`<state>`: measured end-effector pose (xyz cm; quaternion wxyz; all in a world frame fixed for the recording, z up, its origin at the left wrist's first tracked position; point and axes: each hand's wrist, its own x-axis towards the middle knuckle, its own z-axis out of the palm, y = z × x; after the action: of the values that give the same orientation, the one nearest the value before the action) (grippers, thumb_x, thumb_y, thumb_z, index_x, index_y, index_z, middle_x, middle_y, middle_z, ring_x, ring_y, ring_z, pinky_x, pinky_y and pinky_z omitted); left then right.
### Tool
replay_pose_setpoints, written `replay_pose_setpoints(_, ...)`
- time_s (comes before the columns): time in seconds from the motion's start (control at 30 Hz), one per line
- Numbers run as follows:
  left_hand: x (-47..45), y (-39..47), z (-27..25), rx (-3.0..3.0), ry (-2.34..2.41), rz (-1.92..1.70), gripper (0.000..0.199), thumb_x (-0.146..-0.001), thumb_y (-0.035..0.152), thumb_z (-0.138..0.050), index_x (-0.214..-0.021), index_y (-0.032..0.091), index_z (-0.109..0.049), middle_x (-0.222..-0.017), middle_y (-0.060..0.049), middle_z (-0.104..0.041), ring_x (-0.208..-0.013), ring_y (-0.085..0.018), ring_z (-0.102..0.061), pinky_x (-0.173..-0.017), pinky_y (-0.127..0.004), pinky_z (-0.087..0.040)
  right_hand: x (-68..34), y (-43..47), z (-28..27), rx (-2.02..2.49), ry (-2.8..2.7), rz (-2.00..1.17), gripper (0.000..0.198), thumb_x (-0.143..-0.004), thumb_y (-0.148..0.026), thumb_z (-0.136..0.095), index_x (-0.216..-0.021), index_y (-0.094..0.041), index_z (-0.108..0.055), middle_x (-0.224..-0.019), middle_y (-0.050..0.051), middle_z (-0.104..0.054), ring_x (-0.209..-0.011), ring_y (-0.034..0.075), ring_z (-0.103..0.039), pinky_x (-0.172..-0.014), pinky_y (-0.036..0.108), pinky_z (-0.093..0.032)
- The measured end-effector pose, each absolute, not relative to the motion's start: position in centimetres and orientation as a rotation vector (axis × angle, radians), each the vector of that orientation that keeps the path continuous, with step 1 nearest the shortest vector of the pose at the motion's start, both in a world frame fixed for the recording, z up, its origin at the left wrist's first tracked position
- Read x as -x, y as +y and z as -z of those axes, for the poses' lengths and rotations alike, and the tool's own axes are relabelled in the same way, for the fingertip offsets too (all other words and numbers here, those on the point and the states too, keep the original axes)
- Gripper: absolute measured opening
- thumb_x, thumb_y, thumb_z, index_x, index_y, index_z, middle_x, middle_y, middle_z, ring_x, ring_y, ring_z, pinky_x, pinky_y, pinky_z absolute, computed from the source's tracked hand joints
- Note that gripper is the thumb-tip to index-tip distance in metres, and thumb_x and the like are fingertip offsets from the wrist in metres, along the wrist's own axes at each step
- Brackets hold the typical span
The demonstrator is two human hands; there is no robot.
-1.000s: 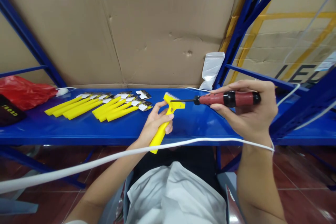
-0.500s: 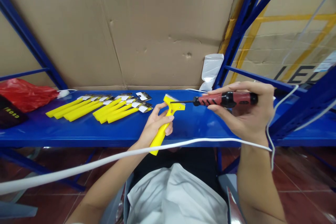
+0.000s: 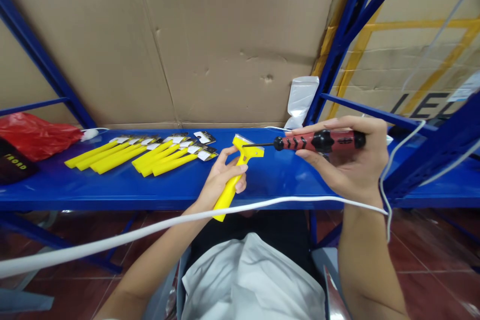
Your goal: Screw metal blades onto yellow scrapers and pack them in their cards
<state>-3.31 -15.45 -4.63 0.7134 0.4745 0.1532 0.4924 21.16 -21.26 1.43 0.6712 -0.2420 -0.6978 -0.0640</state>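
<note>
My left hand [image 3: 224,178] is closed around the handle of a yellow scraper [image 3: 226,199], its wide head tilted up and away from me. In my right hand [image 3: 360,160] is a red and black screwdriver [image 3: 308,142], held level with its shaft pointing left. The screwdriver's tip meets the scraper's head near the middle; whether it sits in a screw is too small to tell. To the left of my hands, several more yellow scrapers [image 3: 112,158] lie in two fanned groups, with black and white cards at their heads. A loose card [image 3: 204,137] lies behind them.
A blue shelf [image 3: 180,192] carries everything. At its left end are a red plastic bag [image 3: 39,135] and a dark box [image 3: 13,162]. Cardboard [image 3: 232,50] stands behind, with a clear plastic bag [image 3: 302,97] against it. A white cable [image 3: 150,235] crosses in front of me.
The screwdriver's handle has turned slightly in my right hand and shifted a touch left. The left hand and scraper are nearly still.
</note>
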Motion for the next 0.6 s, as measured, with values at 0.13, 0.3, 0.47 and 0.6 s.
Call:
replay_pose_setpoints(0.13, 3.28, -15.4, 4.64, -1.049, 0.34, -1.09, 0.059, -0.084, 0.02, -0.095, -0.13, 0.026, -0.058, -0.098, 0.004, -0.071, -0.047, -0.004, -0.057, -0.047, -0.02, -0.044, -21.2, -21.11, -1.46, 0.584, -1.546, 0.214, 0.062, -0.08, -0.021, -0.103, -0.131, -0.037, -0.071, -0.118, 0.003, -0.078, -0.101, 0.033, -0.087, -0.089, 0.05, -0.075)
replay_pose_setpoints(0.3, 3.21, -15.44, 4.64, -1.026, 0.337, -1.104, 0.06, -0.084, 0.019, -0.095, -0.129, 0.027, -0.057, -0.107, 0.003, -0.073, -0.047, -0.003, -0.057, -0.047, -0.021, -0.045, -21.5, -20.92, -1.69, 0.523, -1.696, 0.02, 0.065, -0.089, -0.02, -0.095, -0.142, -0.036, -0.061, -0.131, 0.003, -0.081, -0.12, 0.033, -0.084, -0.105, 0.057, -0.072)
replay_pose_setpoints(0.47, 3.31, -15.38, 4.63, -1.029, 0.328, -1.092, 0.059, -0.085, 0.018, -0.094, -0.129, 0.027, -0.056, -0.103, 0.004, -0.07, -0.048, -0.003, -0.057, -0.048, -0.02, -0.045, -21.29, -21.0, -1.7, 0.499, -1.666, 0.053, 0.063, -0.087, -0.009, -0.093, -0.138, -0.034, -0.065, -0.121, 0.001, -0.085, -0.114, 0.032, -0.087, -0.103, 0.052, -0.073)
replay_pose_setpoints(0.6, 3.35, -15.32, 4.63, -1.03, 0.342, -1.081, 0.061, -0.084, 0.019, -0.095, -0.13, 0.027, -0.056, -0.102, 0.004, -0.071, -0.048, -0.004, -0.057, -0.047, -0.02, -0.044, -20.95, -20.9, -1.57, 0.465, -1.6, 0.123, 0.062, -0.082, -0.012, -0.099, -0.133, -0.033, -0.071, -0.117, 0.001, -0.081, -0.106, 0.032, -0.088, -0.094, 0.047, -0.075)
